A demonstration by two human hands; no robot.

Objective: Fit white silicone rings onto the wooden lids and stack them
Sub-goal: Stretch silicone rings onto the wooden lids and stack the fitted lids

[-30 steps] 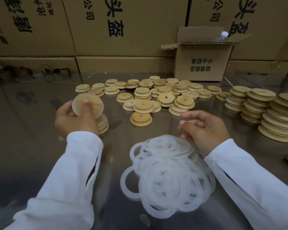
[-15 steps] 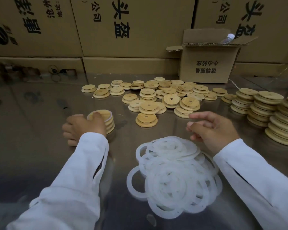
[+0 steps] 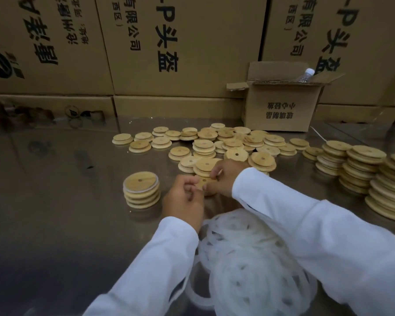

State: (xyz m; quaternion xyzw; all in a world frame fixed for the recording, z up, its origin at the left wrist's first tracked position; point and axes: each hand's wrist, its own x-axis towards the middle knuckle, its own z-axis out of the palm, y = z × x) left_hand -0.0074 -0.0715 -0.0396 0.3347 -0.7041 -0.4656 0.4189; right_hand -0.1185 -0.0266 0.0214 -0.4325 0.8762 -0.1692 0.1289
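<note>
Left hand (image 3: 183,199) and right hand (image 3: 224,176) both pinch one round wooden lid (image 3: 203,185), seemingly lifted, beside a short stack of ringed lids (image 3: 141,192).

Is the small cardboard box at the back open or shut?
Open. The small cardboard box has its top flaps splayed outward, and a clear bottle pokes out above its rim.

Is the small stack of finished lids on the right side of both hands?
No, the small stack of finished lids stands left of the left hand and the right hand.
</note>
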